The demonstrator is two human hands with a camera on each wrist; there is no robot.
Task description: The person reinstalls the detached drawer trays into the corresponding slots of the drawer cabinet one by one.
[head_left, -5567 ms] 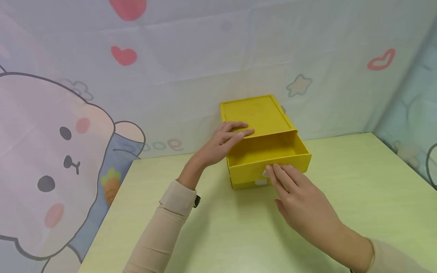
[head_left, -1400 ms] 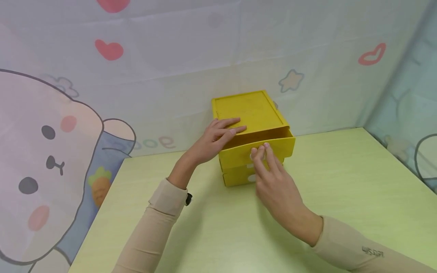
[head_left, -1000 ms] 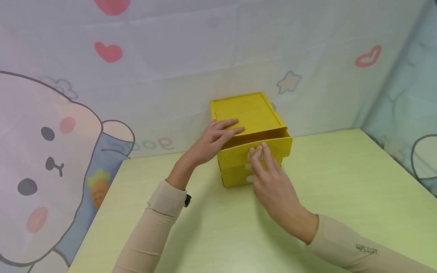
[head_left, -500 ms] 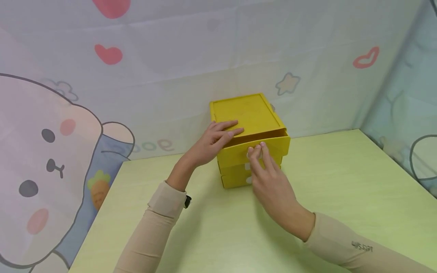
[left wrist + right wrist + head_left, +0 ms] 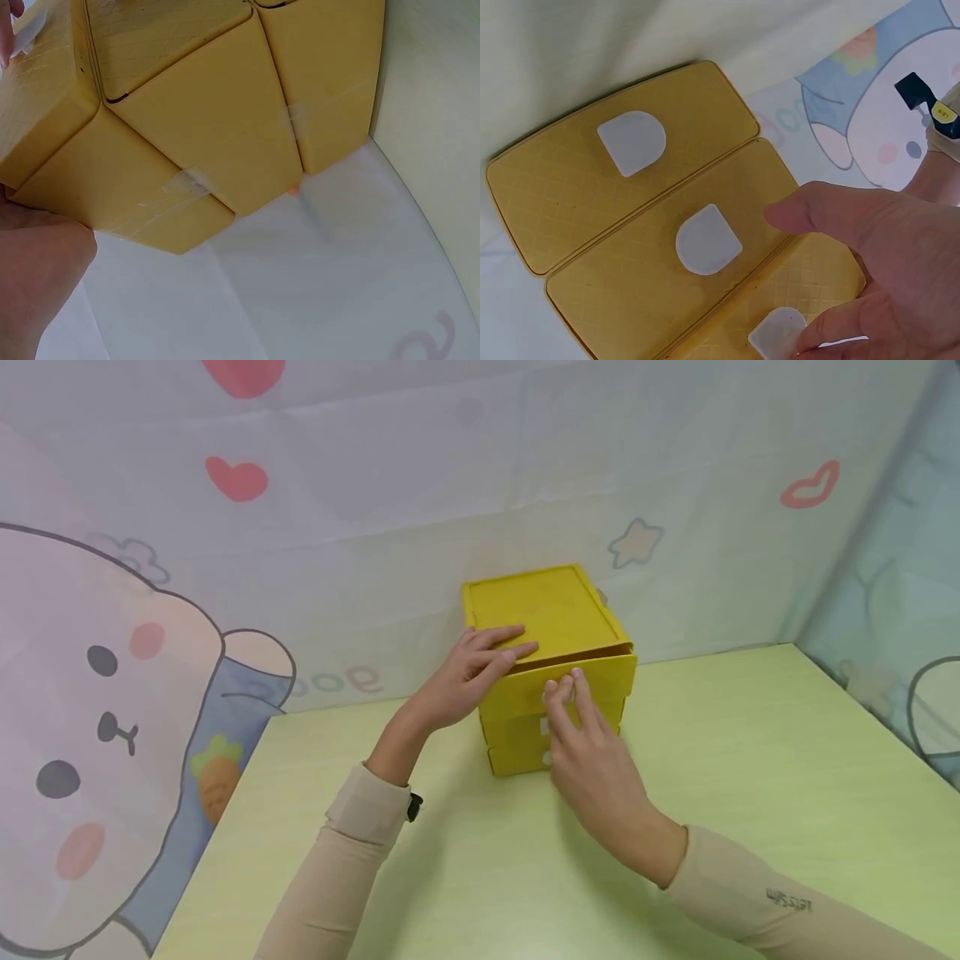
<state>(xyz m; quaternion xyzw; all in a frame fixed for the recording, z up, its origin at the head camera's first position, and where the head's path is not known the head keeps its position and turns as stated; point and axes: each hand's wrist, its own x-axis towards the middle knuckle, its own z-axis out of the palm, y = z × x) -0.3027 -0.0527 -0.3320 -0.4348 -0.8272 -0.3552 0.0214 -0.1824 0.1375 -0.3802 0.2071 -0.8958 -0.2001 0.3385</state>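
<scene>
A yellow box of three stacked drawers stands on the table against the backdrop. Its top drawer is pushed nearly home, leaving a thin dark gap under the lid. My left hand lies over the lid's front left corner, fingers spread flat and thumb by the front edge. With its fingertips, my right hand presses the top drawer's front at its white handle. In the right wrist view the thumb stands apart from the fingers. White handles also mark the middle drawer and bottom drawer.
The pale yellow-green table spreads in front of the box and to both sides. Behind it hangs a printed cloth backdrop with a cartoon animal, close to the box's back. Clear tape spans the drawer unit's side.
The top drawer has slid inward from wide open to a narrow slit, the right hand moving along with its front. My left hand has stayed on the lid.
</scene>
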